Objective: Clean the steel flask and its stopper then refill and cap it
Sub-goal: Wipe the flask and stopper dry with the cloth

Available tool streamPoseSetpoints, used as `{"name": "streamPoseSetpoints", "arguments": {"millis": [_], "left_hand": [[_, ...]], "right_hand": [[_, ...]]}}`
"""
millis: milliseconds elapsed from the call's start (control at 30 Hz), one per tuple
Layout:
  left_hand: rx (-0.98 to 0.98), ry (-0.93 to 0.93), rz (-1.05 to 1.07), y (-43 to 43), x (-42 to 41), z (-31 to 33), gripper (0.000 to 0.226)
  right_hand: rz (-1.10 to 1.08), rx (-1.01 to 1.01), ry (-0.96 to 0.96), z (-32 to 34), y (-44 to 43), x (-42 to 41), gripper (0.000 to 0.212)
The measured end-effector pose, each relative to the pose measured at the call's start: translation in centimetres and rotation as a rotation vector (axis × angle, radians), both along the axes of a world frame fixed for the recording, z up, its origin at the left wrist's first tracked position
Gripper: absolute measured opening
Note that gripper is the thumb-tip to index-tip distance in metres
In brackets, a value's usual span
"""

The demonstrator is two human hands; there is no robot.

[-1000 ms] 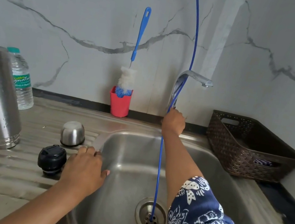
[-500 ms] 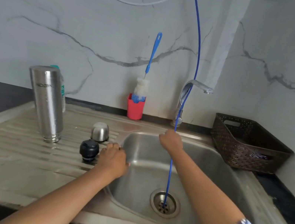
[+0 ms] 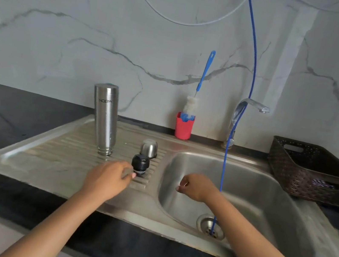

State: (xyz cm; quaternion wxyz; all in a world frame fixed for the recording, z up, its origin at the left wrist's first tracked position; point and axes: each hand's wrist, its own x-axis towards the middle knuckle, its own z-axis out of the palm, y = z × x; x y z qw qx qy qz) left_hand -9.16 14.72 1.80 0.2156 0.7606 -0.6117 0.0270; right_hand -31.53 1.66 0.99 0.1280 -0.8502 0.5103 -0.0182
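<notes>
The steel flask [image 3: 105, 117] stands mouth down on the ribbed drainboard [image 3: 65, 155], left of the sink. Its steel cap [image 3: 149, 147] sits upside down nearer the basin, and the black stopper [image 3: 140, 164] stands just in front of the cap. My left hand [image 3: 108, 178] hovers low over the drainboard with its fingertips right beside the stopper's base, gripping nothing. My right hand [image 3: 196, 188] hangs over the sink basin [image 3: 264, 200], fingers loosely curled and empty, just left of the blue hose [image 3: 223, 171].
The blue hose drops from above past the tap [image 3: 240, 117] into the drain [image 3: 211, 226]. A red cup with a blue bottle brush [image 3: 184, 126] stands at the back wall. A brown woven basket [image 3: 309, 172] sits right of the sink. Black counter lies to the left.
My right hand has left the tap's base and drawn back over the basin. My left hand has shifted from the sink rim to beside the stopper. The view has pulled back.
</notes>
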Motion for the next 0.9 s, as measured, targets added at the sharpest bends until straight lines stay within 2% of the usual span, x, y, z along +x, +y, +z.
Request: {"name": "streamPoseSetpoints", "arguments": {"millis": [133, 267, 367, 500, 600, 733, 900], "left_hand": [[0.002, 0.067, 0.202, -0.8, 2.5, -1.1, 0.048], [-0.321, 0.345, 0.346, -3.3, 4.4, 0.6, 0.071], [-0.507, 0.571, 0.339, -6.4, 6.6, 2.6, 0.092], [-0.564, 0.752, 0.286, -10.2, 9.2, 4.0, 0.116], [-0.584, 0.729, 0.226, -11.5, 10.0, 4.0, 0.103], [-0.593, 0.699, 0.258, -12.1, 10.5, 4.1, 0.08], [-0.637, 0.638, 0.257, -10.9, 10.0, 5.4, 0.075]], "right_hand": [[-0.033, -0.103, -0.05, 0.0, -0.9, 0.4, 0.039], [-0.08, -0.169, -0.138, -0.1, -1.8, -0.9, 0.032], [-0.089, -0.161, -0.166, -0.8, -2.1, -1.4, 0.031], [-0.079, -0.181, -0.204, -1.1, -2.3, -0.7, 0.031], [-0.058, -0.192, -0.18, -1.5, -2.2, -0.4, 0.032], [-0.056, -0.204, -0.161, -1.7, -2.0, -0.7, 0.034], [-0.075, -0.184, -0.159, -1.4, -1.8, -0.8, 0.033]]}}
